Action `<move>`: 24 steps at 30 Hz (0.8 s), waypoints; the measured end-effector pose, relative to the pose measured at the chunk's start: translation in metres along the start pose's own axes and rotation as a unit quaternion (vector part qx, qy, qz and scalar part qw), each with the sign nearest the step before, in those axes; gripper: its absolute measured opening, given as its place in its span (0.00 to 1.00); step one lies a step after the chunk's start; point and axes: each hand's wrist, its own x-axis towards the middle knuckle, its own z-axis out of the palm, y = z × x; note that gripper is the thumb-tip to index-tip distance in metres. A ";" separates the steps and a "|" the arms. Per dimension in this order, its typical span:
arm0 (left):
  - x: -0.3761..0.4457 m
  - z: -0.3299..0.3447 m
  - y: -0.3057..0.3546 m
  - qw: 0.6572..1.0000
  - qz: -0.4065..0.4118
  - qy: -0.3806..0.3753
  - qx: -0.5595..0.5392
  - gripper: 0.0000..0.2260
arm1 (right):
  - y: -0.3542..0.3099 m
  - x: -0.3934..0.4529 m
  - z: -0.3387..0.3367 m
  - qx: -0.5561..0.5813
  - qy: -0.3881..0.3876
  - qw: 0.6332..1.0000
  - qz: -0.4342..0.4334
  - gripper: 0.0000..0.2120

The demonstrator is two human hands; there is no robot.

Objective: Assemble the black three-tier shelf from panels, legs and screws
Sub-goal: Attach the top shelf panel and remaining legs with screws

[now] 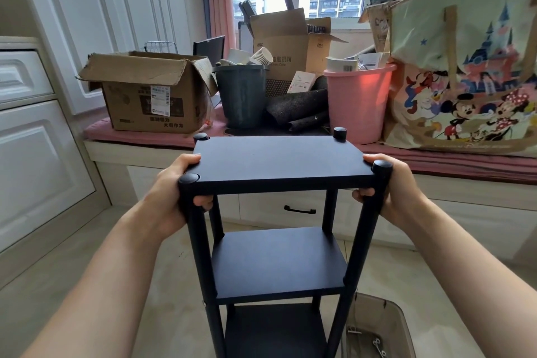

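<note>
The black three-tier shelf stands upright in front of me, with three panels stacked on four round legs. Round caps sit on all the top corners. My left hand grips the top panel's left edge beside the near left leg, thumb on top and fingers curled underneath. My right hand grips the right edge the same way, beside the near right leg. The middle panel and bottom panel show below.
A window bench with a pink cushion lies behind the shelf, carrying a cardboard box, a dark bin, a pink bucket and a large printed bag. White cabinets stand at left. A beige container with small metal parts sits on the floor.
</note>
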 end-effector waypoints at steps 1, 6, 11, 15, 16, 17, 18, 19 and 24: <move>0.000 -0.001 0.000 1.000 0.001 -0.002 0.000 0.14 | 0.000 0.000 0.000 0.001 0.002 1.000 0.002 0.09; 0.002 -0.004 -0.005 1.000 0.025 -0.002 -0.002 0.14 | -0.001 -0.001 0.002 0.010 0.006 1.000 0.000 0.10; -0.001 -0.006 -0.006 0.998 0.044 -0.039 0.016 0.15 | 0.001 0.000 0.003 0.035 -0.003 0.999 -0.012 0.18; -0.002 -0.002 -0.002 0.998 0.039 -0.034 0.026 0.11 | 0.001 0.000 0.003 0.038 -0.013 0.999 -0.011 0.17; -0.002 -0.001 -0.002 0.999 0.033 -0.029 0.024 0.11 | 0.001 0.000 0.003 0.039 -0.009 0.999 -0.007 0.16; -0.002 -0.001 -0.002 0.999 0.028 -0.023 0.023 0.11 | 0.000 0.000 0.002 0.042 -0.006 0.999 -0.003 0.15; -0.002 0.000 -0.001 0.999 0.022 -0.018 0.023 0.11 | 0.000 -0.001 0.002 0.044 -0.002 0.999 0.000 0.14; -0.002 0.000 -0.001 0.999 0.016 -0.015 0.024 0.12 | 0.000 -0.001 0.002 0.045 0.002 0.999 0.002 0.13; -0.002 -0.003 0.001 0.999 0.004 -0.025 0.036 0.14 | -0.003 -0.002 0.003 0.036 0.005 0.999 0.011 0.15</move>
